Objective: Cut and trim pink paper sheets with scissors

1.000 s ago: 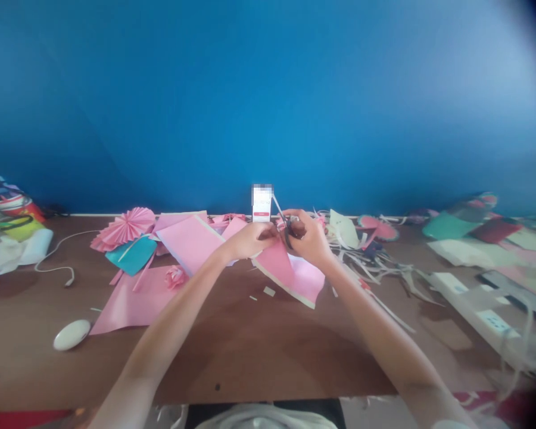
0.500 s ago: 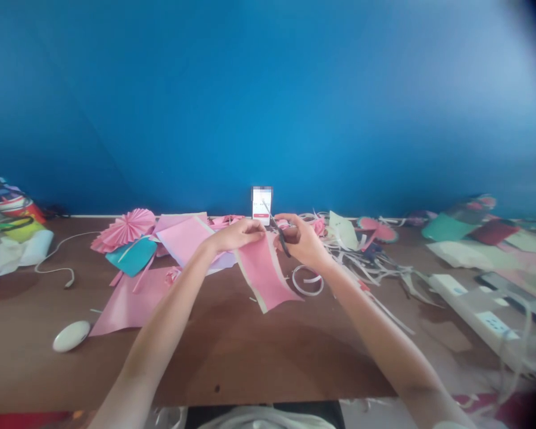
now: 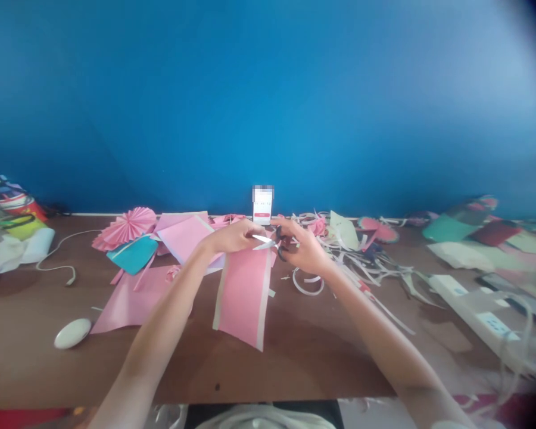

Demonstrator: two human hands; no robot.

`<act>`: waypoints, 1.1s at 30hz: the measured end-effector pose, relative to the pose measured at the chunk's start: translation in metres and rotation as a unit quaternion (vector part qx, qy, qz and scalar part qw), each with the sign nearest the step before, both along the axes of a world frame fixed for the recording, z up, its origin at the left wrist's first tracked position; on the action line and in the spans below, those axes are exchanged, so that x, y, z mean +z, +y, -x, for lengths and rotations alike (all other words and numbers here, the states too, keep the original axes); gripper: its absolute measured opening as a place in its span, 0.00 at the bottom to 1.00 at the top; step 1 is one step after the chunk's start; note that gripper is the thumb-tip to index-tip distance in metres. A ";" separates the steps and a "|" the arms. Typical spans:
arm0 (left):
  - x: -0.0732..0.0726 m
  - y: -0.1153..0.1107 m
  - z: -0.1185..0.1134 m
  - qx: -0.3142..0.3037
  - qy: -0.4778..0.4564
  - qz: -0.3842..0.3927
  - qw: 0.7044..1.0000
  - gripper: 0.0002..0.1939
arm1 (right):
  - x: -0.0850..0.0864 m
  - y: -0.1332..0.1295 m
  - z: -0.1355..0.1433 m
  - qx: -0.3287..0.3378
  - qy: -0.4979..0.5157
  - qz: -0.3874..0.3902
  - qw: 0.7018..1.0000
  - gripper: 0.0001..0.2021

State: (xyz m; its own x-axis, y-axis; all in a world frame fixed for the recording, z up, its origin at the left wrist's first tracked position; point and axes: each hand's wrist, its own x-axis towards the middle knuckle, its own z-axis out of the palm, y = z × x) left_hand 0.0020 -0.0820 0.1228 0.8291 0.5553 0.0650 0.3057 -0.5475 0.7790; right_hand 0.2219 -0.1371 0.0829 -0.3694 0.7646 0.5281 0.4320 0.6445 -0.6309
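Observation:
Pink paper with pale borders [image 3: 243, 295] hangs from my left hand [image 3: 239, 236], whose fingers pinch its upper edge. My right hand [image 3: 301, 247] is closed round the dark handles of a pair of scissors [image 3: 265, 242]. The scissors' blades are spread and point left, over the top of the paper, close to my left fingertips. Just behind my hands a phone with a lit screen [image 3: 262, 205] stands upright.
Pink folded fans [image 3: 131, 226], a teal piece [image 3: 134, 255] and pink sheets [image 3: 134, 301] lie left. A white oval object [image 3: 72, 333] is near them. Paper strips [image 3: 375, 268] tangle at right, before a white power strip [image 3: 477, 316]. A blue wall rises behind.
The pink paper has swung left and now hangs lower and flatter toward me. The scissors have turned from pointing up and away to pointing left, with their blades apart.

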 end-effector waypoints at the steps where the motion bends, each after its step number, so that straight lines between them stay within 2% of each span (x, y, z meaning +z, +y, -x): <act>1: -0.001 0.000 0.000 -0.001 0.002 0.007 1.000 0.16 | -0.001 0.000 0.000 -0.002 -0.011 -0.002 1.000 0.35; 4: -0.005 0.004 0.000 -0.009 -0.006 0.048 0.999 0.17 | -0.002 0.000 -0.001 -0.014 -0.040 -0.027 0.999 0.37; 7: -0.010 0.008 -0.001 -0.004 -0.014 0.077 0.997 0.18 | -0.003 0.001 -0.001 -0.019 -0.065 -0.085 0.994 0.36; 14: -0.010 0.007 -0.003 -0.009 -0.036 0.102 0.994 0.19 | -0.010 0.003 0.000 -0.033 -0.097 -0.178 0.979 0.34; 26: -0.003 -0.002 -0.006 0.019 -0.056 0.042 0.997 0.16 | -0.016 0.004 0.001 -0.083 -0.083 -0.294 0.949 0.33; 33: 0.000 -0.006 -0.010 0.041 -0.080 -0.005 0.996 0.17 | -0.022 0.007 -0.002 -0.101 -0.059 -0.272 0.955 0.34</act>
State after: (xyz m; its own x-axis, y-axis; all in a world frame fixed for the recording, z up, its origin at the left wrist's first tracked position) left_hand 0.0116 -0.0884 0.1228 0.7597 0.6190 0.1991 0.2210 -0.5337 0.8163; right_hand 0.2241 -0.1302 0.0607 -0.3257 0.4504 0.8313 0.6294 0.7594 -0.1648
